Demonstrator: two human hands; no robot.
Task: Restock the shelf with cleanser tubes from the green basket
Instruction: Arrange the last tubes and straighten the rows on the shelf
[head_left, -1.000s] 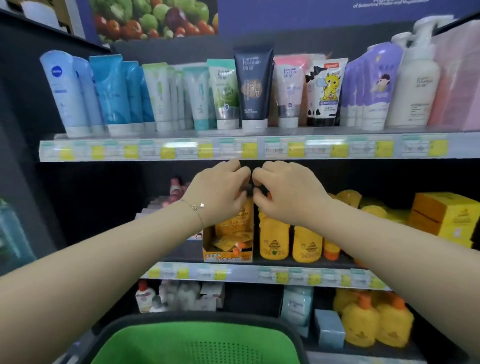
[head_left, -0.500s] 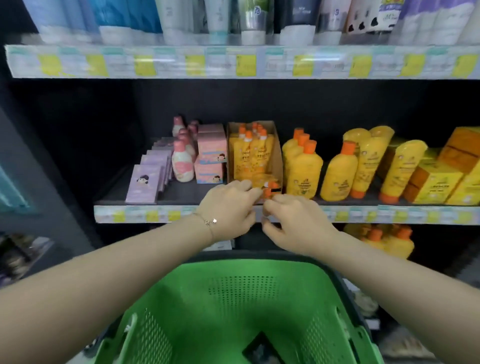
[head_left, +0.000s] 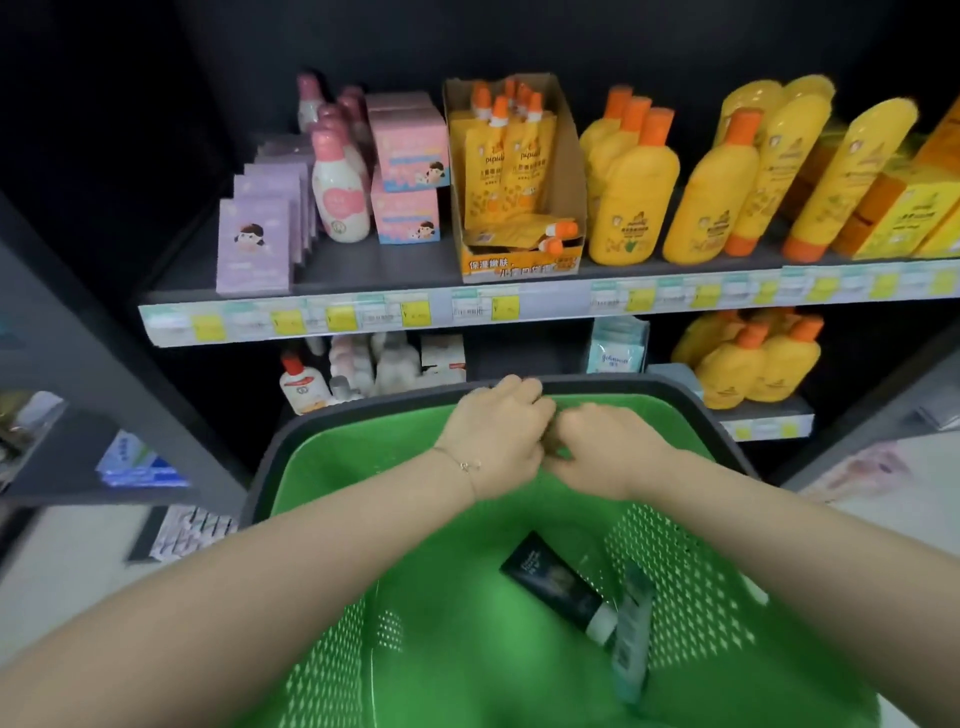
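Both bare forearms are extended forward and converge at the middle of the view. The left hand (head_left: 493, 441) and the right hand (head_left: 605, 452) are held backs upward, side by side and touching. The fingers of each are curled inward toward the other hand.

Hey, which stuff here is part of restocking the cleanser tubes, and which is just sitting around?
For the job: green basket, black tube and teal tube inside it, left hand, right hand.
Just shelf stock: yellow bottles, pink boxes, purple boxes, pouch carton.
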